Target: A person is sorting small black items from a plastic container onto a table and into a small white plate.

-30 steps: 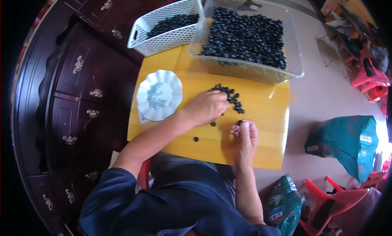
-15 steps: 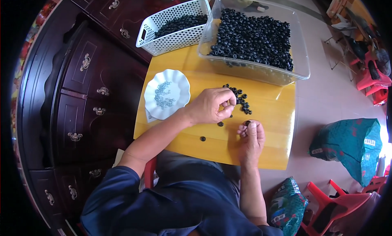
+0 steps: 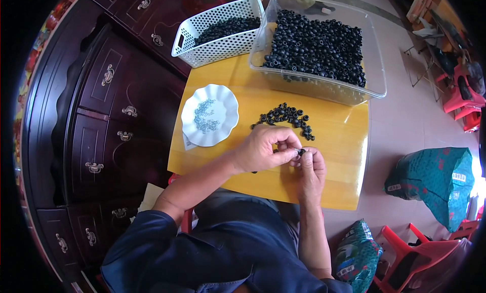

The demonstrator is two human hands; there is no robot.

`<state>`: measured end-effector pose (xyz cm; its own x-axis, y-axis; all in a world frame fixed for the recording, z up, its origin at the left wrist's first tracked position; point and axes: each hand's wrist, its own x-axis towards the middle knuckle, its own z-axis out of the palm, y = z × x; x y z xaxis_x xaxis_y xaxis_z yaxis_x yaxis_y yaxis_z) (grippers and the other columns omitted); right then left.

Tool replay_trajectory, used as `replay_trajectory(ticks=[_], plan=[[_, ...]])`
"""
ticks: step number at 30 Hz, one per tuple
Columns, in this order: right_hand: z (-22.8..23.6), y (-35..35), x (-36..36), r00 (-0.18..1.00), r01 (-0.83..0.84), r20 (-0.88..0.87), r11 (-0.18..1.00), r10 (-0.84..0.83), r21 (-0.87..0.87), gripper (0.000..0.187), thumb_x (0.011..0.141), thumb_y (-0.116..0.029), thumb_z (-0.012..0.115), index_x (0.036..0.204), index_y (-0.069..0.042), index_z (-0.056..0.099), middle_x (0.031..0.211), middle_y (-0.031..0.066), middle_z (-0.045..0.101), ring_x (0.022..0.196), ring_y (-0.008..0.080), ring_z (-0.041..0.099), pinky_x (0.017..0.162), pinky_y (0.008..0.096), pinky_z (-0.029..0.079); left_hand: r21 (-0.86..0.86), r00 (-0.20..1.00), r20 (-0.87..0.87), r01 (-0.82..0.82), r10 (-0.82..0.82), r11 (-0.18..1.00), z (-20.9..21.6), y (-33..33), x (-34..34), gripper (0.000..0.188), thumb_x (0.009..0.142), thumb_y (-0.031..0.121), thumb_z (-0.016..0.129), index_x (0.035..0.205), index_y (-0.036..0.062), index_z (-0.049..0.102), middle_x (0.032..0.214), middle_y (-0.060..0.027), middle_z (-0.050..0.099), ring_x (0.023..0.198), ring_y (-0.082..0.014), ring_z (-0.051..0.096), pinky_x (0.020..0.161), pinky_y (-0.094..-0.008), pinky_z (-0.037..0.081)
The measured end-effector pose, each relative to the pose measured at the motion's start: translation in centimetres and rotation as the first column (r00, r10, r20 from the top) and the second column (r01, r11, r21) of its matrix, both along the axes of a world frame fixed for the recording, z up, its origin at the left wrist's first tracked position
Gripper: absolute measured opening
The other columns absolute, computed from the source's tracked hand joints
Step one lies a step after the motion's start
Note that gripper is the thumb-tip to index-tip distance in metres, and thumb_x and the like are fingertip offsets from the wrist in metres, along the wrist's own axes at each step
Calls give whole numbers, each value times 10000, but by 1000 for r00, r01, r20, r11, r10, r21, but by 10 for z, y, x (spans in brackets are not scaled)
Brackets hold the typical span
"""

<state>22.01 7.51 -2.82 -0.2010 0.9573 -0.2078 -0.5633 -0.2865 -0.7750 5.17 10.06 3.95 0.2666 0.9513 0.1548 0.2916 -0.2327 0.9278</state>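
Observation:
Over the yellow table my two hands meet. My right hand (image 3: 312,174) is closed, pinching a small round black part (image 3: 302,152) between thumb and fingers. My left hand (image 3: 268,147) is closed too, its fingertips pressed together against that part; a tiny pale piece seems to show at their tips, too small to name. Just beyond the hands lies a loose pile of similar black ring-shaped parts (image 3: 286,113). To the left, a white scalloped plate (image 3: 226,110) holds many tiny silvery-grey pieces (image 3: 206,116).
A clear plastic bin (image 3: 374,55) full of black parts stands at the table's far right. Beside it is a white perforated basket (image 3: 217,52) with more. Dark wooden drawers (image 3: 104,80) line the left; green bags (image 3: 430,176) and a red stool (image 3: 415,252) stand on the right.
My left hand has moved right and nearer to me, bringing its fingertips to the black part in my right hand. More of the black pile now shows. My right hand has barely moved.

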Motion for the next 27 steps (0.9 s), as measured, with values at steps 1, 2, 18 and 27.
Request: replay_trajectory(ticks=[1, 2, 18, 27], plan=[[1, 0, 0, 999, -32, -14, 999, 32, 0, 195, 1035, -250, 566, 1023, -64, 623, 861, -4, 642, 762, 71, 543, 715, 214, 425, 1, 1000, 0, -1, 1, 1000, 2, 0, 1, 39, 863, 26, 711, 885, 47, 686, 783, -11, 694, 692, -71, 637, 601, -239, 492], [1, -1, 0, 999, -32, -14, 999, 32, 1, 195, 1035, -250, 566, 1023, -64, 623, 861, -4, 642, 762, 71, 543, 715, 214, 425, 28, 1000, -20, 17, -16, 999, 3, 0, 1, 43, 857, 3, 704, 883, 28, 680, 774, -32, 693, 686, -95, 663, 600, -251, 517], [-12, -9, 5, 936, -310, -140, 944, 324, 112, 231, 1003, -283, 616, 1020, -53, 610, 883, 36, 645, 826, 132, 602, 814, 281, 471, -464, 918, 315, 370, -241, 805, 2, 1, -25, 206, 822, -8, 782, 983, 48, 666, 851, 17, 670, 801, -67, 640, 701, -247, 518], [-13, 3, 12, 950, -174, -260, 985, 171, 14, 301, 989, -358, 611, 1011, -62, 562, 833, 71, 587, 774, 181, 542, 776, 335, 450, -251, 991, -131, -7, -27, 968, -9, 16, -26, 136, 899, 77, 718, 1018, 28, 675, 920, -29, 695, 821, -125, 678, 714, -270, 531]])
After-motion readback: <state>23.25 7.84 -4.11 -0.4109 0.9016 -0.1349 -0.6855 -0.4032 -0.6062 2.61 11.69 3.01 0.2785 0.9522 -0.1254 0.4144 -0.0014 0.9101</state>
